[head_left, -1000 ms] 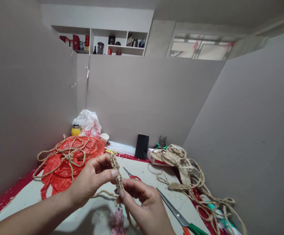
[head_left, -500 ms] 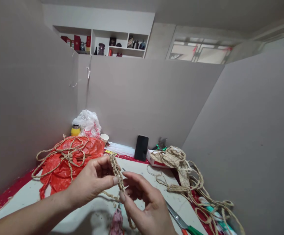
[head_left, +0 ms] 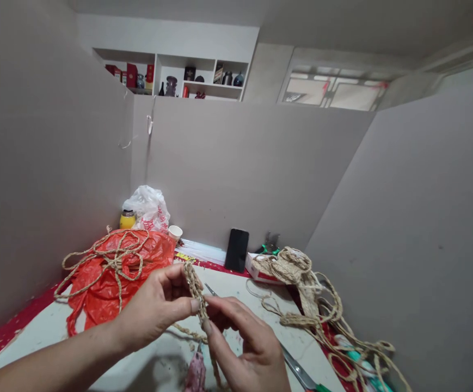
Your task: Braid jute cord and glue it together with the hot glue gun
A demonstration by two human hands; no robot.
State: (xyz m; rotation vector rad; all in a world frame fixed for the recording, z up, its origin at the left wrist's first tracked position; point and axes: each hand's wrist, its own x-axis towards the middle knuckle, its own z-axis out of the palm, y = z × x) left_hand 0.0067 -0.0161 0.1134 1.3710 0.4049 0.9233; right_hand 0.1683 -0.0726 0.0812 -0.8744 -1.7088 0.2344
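Observation:
Between my two hands is a short length of braided straw rope [head_left: 193, 283], folded and worked into a thick strip. My left hand [head_left: 165, 298] pinches its upper part between thumb and fingers. At its lower end my right hand [head_left: 242, 340] has thumb and forefinger closed on the braid. A thinner tail of the rope hangs down past my right thumb. Below the braid lies a tool with a pink wrapped handle [head_left: 195, 370], its thin tip pointing up. Scissors [head_left: 297, 367] with a green handle lie partly behind my right hand.
On the left, loose rope [head_left: 117, 256] lies over a red plastic bag [head_left: 154, 247]. A paper cup [head_left: 174, 232], a yellow jar [head_left: 127, 219] and a phone [head_left: 237, 250] stand at the back. Coiled rope [head_left: 289, 265] spreads along the right. Grey partitions [head_left: 228, 163] surround the table.
My right thumb and forefinger have closed in on the braid's lower end. The view has shifted slightly, and more of the scissors' tip shows above my right hand.

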